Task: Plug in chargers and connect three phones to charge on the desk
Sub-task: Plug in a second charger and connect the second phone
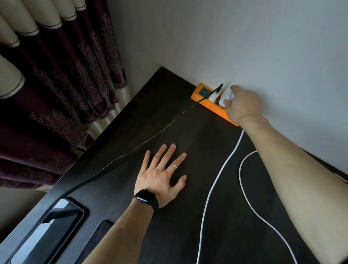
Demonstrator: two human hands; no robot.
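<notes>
An orange power strip [202,92] lies against the wall at the far end of the dark desk [170,119]. One white charger [213,96] stands plugged into it, with a black braided cable [147,140] running down to a phone [46,232] at the desk's near left. My right hand [243,105] grips a second white charger [227,96] at the strip. A white cable [217,176] trails from under that hand toward me. My left hand [161,176] rests flat on the desk with fingers spread and holds nothing.
A purple and cream curtain [49,82] hangs left of the desk. A second white cable [246,198] loops on the right of the desk. A dark flat object [103,230] lies beside the phone, partly under my left forearm. The grey wall [257,45] backs the desk.
</notes>
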